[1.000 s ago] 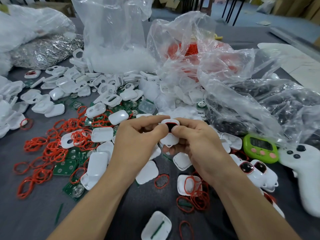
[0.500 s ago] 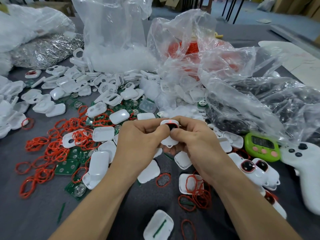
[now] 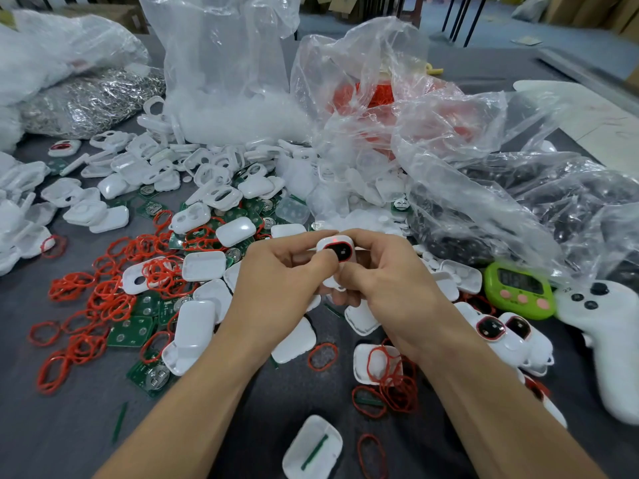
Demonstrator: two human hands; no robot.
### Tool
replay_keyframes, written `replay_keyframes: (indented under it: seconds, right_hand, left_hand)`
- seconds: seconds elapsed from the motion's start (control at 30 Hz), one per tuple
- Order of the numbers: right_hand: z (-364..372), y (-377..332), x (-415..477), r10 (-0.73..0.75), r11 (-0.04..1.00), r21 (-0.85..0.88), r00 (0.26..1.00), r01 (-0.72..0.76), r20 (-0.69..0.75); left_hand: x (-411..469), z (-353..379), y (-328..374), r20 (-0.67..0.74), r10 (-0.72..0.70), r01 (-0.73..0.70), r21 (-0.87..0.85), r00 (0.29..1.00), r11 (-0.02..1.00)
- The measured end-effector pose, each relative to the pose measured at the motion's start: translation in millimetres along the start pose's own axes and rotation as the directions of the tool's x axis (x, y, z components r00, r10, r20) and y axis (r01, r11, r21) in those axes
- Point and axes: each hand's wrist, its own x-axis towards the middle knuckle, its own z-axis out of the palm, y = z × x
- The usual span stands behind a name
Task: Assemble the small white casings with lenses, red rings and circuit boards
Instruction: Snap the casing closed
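Between both hands I hold a small white casing (image 3: 338, 249) with a dark lens ringed in red; a small red light glows near its top edge. My left hand (image 3: 276, 281) pinches its left side, thumb pressed by the lens. My right hand (image 3: 383, 281) grips its right side and underside. Loose white casing halves (image 3: 204, 266) lie all around the hands. Red rings (image 3: 114, 288) pile at the left, mixed with green circuit boards (image 3: 129, 331). Two finished casings with red-ringed lenses (image 3: 501, 331) sit at the right.
Clear plastic bags of parts (image 3: 397, 108) rise behind the hands. A green timer (image 3: 518, 288) and a white controller (image 3: 608, 340) lie at the right. A silver foil bag (image 3: 90, 102) is at the back left. A casing half with a green strip (image 3: 313, 447) lies near me.
The casing has turned in my fingers, so its red-ringed lens now faces up more fully. Both hands stay in the same place.
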Motion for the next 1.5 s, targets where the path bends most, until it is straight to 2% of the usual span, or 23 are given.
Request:
replay_keyframes:
  seconds: [0.1,0.2,0.3,0.5,0.6,0.7,0.83,1.0,1.23,1.33,1.5]
  right_hand:
    - [0.5,0.6,1.4,-0.004,0.999,-0.036,1.000,0.005,0.021]
    - [0.8,2.8,2.0,-0.003,0.999,-0.046,0.999,0.005,0.040]
    - [0.7,2.8,1.8,-0.011,0.999,-0.048,0.999,0.012,0.033]
    - [0.2,1.2,1.3,0.025,0.999,0.023,0.997,-0.024,-0.068]
    - [-1.3,-0.4,0.7,0.032,0.999,0.005,0.998,-0.032,-0.060]
    - [-3.5,-2.9,0.6,0.059,0.994,0.088,0.998,-0.058,-0.015]
    - [-2.8,-4.5,0.1,0.127,0.981,0.156,0.990,-0.116,-0.062]
    - [3.1,-1.4,-0.1,0.126,0.980,0.173,0.984,-0.103,-0.123]
    - [0.0,-3.7,-0.1,0.149,0.969,0.203,0.989,-0.142,-0.021]
    - [0.7,-4.0,-0.9,0.126,0.978,0.164,0.992,-0.127,0.019]
    - [3.6,-2.2,0.5,0.112,0.989,0.092,0.993,-0.114,0.029]
  left_hand:
    - [0.6,-0.5,-0.3,-0.011,-0.016,0.016,-0.005,1.000,1.000]
    - [2.5,-0.9,-3.7,-0.087,-0.028,0.031,0.029,0.996,0.999]
    - [3.4,-2.5,-4.8,-0.129,0.014,-0.006,0.064,0.992,0.998]
    - [1.8,-1.8,-3.0,-0.059,0.108,-0.107,0.026,0.992,0.994]
    - [1.1,-1.1,-0.5,-0.055,0.087,-0.087,-0.009,0.995,0.996]
    - [0.9,-1.8,1.1,-0.056,0.043,-0.045,-0.047,0.998,0.998]
    - [2.1,-2.5,0.0,-0.056,0.017,-0.018,-0.026,0.998,1.000]
    - [2.0,-3.3,-1.5,-0.043,0.052,-0.049,0.067,0.998,0.997]
    - [2.3,-2.8,-2.2,-0.061,-0.018,0.020,0.023,0.998,1.000]
    - [2.5,-1.8,-1.0,-0.105,-0.029,0.029,0.002,0.994,1.000]
    - [4.1,-3.8,-4.2,-0.161,0.008,0.006,0.086,0.987,0.996]
